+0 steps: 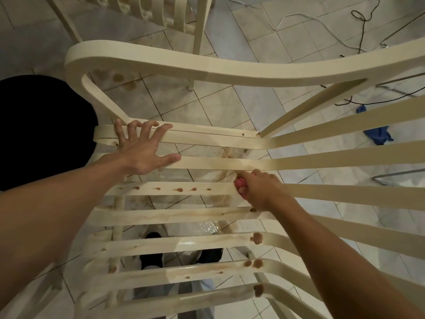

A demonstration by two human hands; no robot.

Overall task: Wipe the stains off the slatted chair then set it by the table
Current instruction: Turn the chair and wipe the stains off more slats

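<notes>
On the tiled floor (253, 42), close before the person, stands the slatted chair (230, 67), its slats spotted with brown stains (179, 189). The right hand (259, 192) clenches a pink wad (239, 183) (cloth or sponge, I cannot tell) against one slat; the left hand (142, 153), fingers spread, presses flat on the slats beyond it. I think it is best to wipe along each slat with the left hand bracing firmly. A blue rag (378, 134) lies well apart.
</notes>
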